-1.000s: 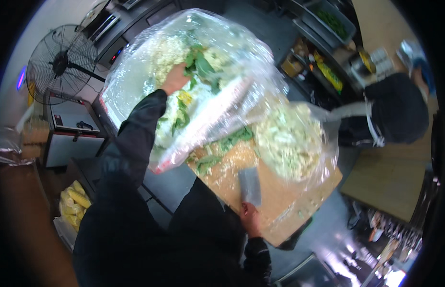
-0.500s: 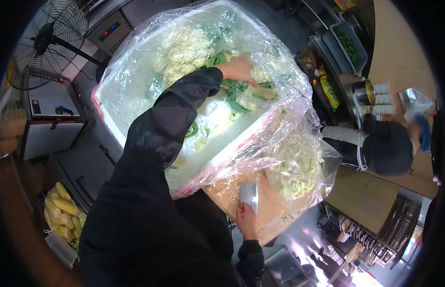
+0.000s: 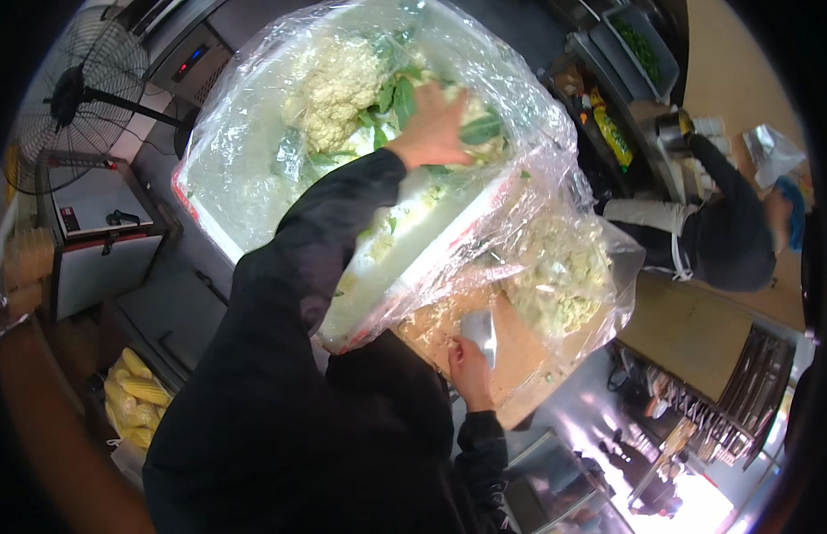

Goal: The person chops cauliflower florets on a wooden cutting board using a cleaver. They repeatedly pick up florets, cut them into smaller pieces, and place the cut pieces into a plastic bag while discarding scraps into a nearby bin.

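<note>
A white foam box [image 3: 413,267] lined with clear plastic film holds a large cauliflower head [image 3: 338,93], green leaves [image 3: 404,102] and loose cauliflower bits. My left hand [image 3: 431,129] reaches into the box, fingers spread over leaves and cauliflower to the right of the large head. Whether its fingertips press on anything is hidden. Lower down, my right hand [image 3: 469,369] is closed around a cleaver [image 3: 480,334], its broad blade just above or on the wooden cutting board [image 3: 529,356]. To the right of the blade, a clear plastic bag [image 3: 564,276] full of cut cauliflower rests on the board.
A standing fan [image 3: 75,98] is at far left, above a white-topped cabinet [image 3: 102,205]. Corn cobs [image 3: 137,396] lie in a bag at lower left. At right, a person [image 3: 725,240] in dark clothes works at a counter. A tray of greens [image 3: 640,49] stands at upper right.
My left hand has spread its fingers and shifted slightly left in the box. The leaves and cauliflower beneath it have shifted. My right hand and the cleaver appear a little higher and farther right.
</note>
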A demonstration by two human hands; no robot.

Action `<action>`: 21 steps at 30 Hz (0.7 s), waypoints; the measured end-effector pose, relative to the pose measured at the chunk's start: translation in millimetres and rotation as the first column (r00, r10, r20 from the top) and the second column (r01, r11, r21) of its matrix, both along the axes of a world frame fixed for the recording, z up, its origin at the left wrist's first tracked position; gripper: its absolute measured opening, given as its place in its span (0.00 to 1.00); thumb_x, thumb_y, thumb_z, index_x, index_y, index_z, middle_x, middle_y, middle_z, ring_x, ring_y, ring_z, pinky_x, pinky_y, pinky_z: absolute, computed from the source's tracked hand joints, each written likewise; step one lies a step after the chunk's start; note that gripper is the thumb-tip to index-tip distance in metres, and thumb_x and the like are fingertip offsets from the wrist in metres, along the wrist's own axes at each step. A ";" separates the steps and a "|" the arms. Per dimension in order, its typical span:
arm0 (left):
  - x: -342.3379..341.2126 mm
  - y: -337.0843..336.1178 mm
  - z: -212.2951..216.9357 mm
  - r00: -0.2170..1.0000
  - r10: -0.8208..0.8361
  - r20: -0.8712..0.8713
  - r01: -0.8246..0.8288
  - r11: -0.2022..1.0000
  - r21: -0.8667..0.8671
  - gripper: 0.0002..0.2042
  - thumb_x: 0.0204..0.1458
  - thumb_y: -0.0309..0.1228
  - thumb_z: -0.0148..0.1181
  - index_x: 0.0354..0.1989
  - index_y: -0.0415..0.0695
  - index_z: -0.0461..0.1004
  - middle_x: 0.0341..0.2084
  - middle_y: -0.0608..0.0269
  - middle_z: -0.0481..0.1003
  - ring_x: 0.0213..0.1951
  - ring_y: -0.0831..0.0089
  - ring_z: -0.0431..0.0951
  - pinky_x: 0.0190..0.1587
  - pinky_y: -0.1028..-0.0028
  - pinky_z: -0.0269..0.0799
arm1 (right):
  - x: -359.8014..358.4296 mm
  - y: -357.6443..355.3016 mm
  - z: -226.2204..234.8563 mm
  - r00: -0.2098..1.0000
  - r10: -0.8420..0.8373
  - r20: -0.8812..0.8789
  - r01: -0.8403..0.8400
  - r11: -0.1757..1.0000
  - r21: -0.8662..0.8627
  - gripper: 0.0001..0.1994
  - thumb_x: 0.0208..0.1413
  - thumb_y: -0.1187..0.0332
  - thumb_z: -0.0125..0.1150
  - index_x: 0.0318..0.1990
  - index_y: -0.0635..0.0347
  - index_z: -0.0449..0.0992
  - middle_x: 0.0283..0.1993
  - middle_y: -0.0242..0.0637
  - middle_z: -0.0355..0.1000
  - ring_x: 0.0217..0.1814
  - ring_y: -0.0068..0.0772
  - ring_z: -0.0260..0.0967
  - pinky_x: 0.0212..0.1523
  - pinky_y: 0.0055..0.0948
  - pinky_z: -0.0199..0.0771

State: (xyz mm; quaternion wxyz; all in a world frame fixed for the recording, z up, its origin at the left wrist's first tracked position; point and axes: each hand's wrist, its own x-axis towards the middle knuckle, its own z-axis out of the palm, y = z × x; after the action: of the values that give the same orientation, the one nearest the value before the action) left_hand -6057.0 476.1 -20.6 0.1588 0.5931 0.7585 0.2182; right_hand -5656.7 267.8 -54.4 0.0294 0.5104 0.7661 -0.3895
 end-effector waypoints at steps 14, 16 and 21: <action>3.0 -87.9 -58.8 0.303 0.413 0.859 -0.045 0.906 -0.420 0.59 0.49 0.35 0.76 0.79 0.64 0.30 0.75 0.42 0.44 0.73 0.43 0.51 0.62 0.35 0.57 | 130.9 -83.6 -116.8 0.824 -0.266 0.500 0.225 0.964 0.142 0.39 0.51 0.71 0.67 0.71 0.56 0.56 0.57 0.51 0.64 0.61 0.59 0.63 0.55 0.54 0.70; 13.6 -86.9 -65.7 0.508 0.318 0.801 0.014 0.926 -0.376 0.57 0.47 0.36 0.77 0.79 0.61 0.36 0.73 0.43 0.49 0.71 0.45 0.55 0.60 0.40 0.62 | 139.4 -84.9 -128.4 0.862 -0.238 0.448 0.165 0.966 0.197 0.40 0.50 0.71 0.67 0.72 0.57 0.56 0.56 0.52 0.65 0.59 0.59 0.64 0.54 0.54 0.70; 18.4 -95.7 -72.7 0.454 0.440 0.775 -0.086 0.887 -0.453 0.52 0.47 0.30 0.72 0.77 0.59 0.42 0.62 0.47 0.66 0.62 0.50 0.66 0.56 0.47 0.71 | 165.7 -78.8 -128.5 0.951 -0.226 0.212 0.185 0.963 0.194 0.43 0.45 0.75 0.64 0.73 0.56 0.56 0.47 0.52 0.71 0.52 0.60 0.68 0.52 0.52 0.71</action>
State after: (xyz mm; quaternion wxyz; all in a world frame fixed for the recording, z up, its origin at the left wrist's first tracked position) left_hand -6038.6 380.4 -93.3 0.5813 0.2381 0.6857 0.3678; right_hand -5491.0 189.0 -182.9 0.0336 0.6302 0.7307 -0.2605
